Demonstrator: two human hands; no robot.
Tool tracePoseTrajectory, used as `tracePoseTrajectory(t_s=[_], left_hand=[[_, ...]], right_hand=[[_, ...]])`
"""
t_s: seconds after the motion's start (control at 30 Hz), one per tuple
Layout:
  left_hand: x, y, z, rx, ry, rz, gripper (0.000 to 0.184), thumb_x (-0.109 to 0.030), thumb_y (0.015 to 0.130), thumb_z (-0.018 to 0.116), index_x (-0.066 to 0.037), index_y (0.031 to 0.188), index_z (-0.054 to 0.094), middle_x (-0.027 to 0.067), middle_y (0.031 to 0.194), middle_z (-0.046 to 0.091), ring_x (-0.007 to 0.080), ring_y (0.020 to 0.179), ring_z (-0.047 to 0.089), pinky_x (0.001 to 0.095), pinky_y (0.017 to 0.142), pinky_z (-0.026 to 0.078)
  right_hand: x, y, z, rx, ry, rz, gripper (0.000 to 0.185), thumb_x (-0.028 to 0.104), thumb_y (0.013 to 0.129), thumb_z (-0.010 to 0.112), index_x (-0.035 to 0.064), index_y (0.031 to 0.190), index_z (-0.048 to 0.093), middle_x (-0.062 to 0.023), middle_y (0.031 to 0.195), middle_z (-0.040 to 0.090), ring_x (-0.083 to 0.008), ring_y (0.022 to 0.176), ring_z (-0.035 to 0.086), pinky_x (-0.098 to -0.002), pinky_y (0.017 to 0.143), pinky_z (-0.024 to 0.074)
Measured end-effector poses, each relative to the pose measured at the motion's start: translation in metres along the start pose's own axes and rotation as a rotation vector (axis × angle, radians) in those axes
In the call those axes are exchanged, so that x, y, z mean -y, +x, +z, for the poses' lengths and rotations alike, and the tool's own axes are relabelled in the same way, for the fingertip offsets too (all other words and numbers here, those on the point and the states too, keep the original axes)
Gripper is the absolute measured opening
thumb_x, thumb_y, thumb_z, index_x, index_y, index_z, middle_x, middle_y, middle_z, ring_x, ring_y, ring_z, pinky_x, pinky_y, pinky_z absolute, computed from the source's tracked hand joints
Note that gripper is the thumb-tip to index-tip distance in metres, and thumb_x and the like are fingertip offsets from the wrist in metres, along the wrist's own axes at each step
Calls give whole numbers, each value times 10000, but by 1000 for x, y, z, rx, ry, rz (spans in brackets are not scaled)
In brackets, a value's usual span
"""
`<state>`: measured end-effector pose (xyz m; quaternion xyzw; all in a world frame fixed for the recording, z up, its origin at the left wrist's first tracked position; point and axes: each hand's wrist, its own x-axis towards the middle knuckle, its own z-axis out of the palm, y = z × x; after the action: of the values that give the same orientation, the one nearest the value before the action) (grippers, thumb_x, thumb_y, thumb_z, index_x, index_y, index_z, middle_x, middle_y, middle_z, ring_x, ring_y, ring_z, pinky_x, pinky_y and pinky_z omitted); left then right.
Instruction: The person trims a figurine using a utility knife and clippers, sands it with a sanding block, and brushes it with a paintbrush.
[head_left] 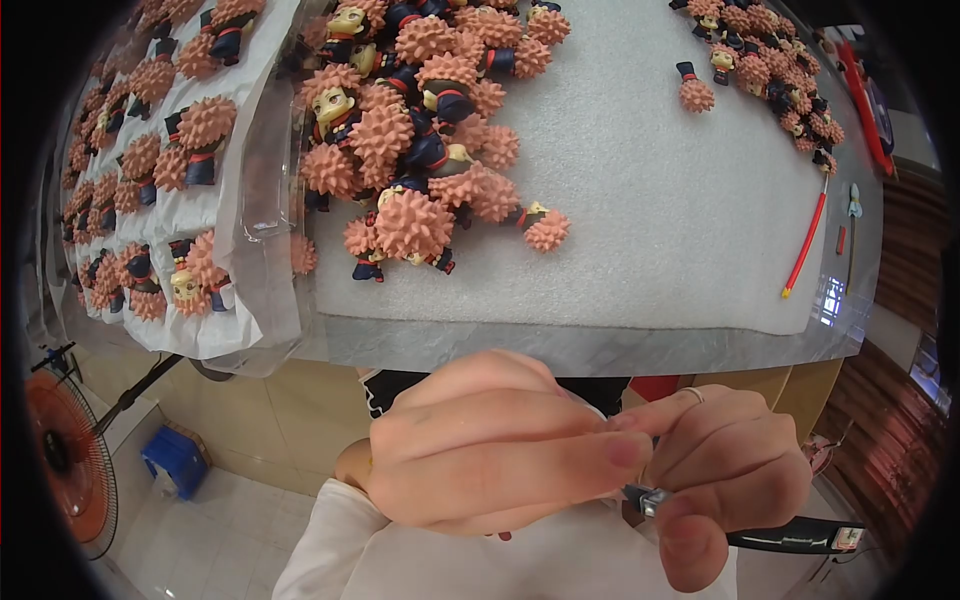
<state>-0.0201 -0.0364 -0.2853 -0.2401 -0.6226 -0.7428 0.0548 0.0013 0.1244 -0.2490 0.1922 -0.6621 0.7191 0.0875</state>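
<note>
Close to the camera, my left hand (490, 440) is closed, thumb and fingers pinched together. Whatever it holds is hidden behind the fingers. My right hand (735, 465), with a ring on one finger, is wrapped around a craft knife (790, 535) that has a black handle and a metal front end. The knife's metal end points at the left fingertips, and its tip is partly hidden. Fingertips of both hands meet or nearly meet. Beyond them, on the table, lies a pile of small figurines (410, 130) with spiky pink hair and dark clothes.
White foam sheeting (640, 230) covers the grey table (600, 345). On the left stands a lined plastic tray (245, 240) of figurines. Another figurine heap (765, 60) lies far right, near a red brush (805, 245). A fan (70, 450) and blue stool (175, 460) are on the floor.
</note>
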Motion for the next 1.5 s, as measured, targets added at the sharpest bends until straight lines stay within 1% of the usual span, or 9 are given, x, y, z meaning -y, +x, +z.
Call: tracePoseTrajectory(t_s=[0.4, 0.53, 0.83, 0.93, 1.33, 1.43, 1.5], left_hand=[[3, -1, 0, 3, -7, 22, 292, -42, 650, 751, -46, 934, 685, 66, 825, 658, 174, 622, 584, 259, 566, 472], [2, -1, -1, 14, -16, -4, 300, -44, 652, 751, -48, 944, 682, 64, 834, 657, 174, 626, 584, 261, 567, 472], [3, -1, 0, 2, 1, 14, 302, -46, 650, 752, -49, 944, 683, 65, 831, 657, 172, 622, 583, 258, 559, 468], [3, -1, 0, -1, -5, 10, 299, -46, 649, 753, -49, 940, 684, 64, 831, 657, 171, 622, 584, 256, 556, 466], [2, -1, -1, -7, -10, 1, 309, -38, 641, 758, -56, 941, 684, 59, 823, 657, 167, 614, 584, 254, 552, 465], [2, -1, 1, -25, -17, 4, 307, -34, 638, 757, -60, 936, 685, 58, 820, 657, 164, 607, 582, 252, 546, 462], [2, -1, 1, -23, -18, 1, 305, -32, 637, 756, -63, 932, 686, 56, 816, 657, 163, 603, 580, 251, 542, 460]], right_hand=[[-2, 0, 2, -3, 30, -12, 155, 33, 734, 578, 10, 677, 436, -65, 467, 448, -117, 377, 393, -423, 695, 555], [-2, -1, -3, 14, 30, -5, 161, 35, 733, 580, 11, 671, 434, -64, 464, 444, -117, 377, 396, -427, 700, 554], [-3, 0, 3, -6, 42, -17, 137, 20, 727, 557, 13, 670, 432, -68, 472, 446, -112, 381, 372, -432, 700, 553], [-4, -1, -2, 29, 42, -24, 142, 21, 723, 562, 14, 668, 431, -67, 469, 443, -113, 384, 385, -433, 700, 553], [-4, -3, -1, -5, 48, -37, 138, 32, 717, 566, 11, 675, 436, -61, 464, 433, -112, 383, 386, -437, 707, 551], [0, -2, 1, -41, 21, 8, 149, 39, 722, 576, 12, 670, 439, -59, 460, 432, -114, 379, 389, -427, 706, 552], [-2, -1, 4, -41, 27, -12, 156, 42, 724, 582, 13, 668, 440, -58, 457, 432, -115, 375, 388, -418, 702, 554]])
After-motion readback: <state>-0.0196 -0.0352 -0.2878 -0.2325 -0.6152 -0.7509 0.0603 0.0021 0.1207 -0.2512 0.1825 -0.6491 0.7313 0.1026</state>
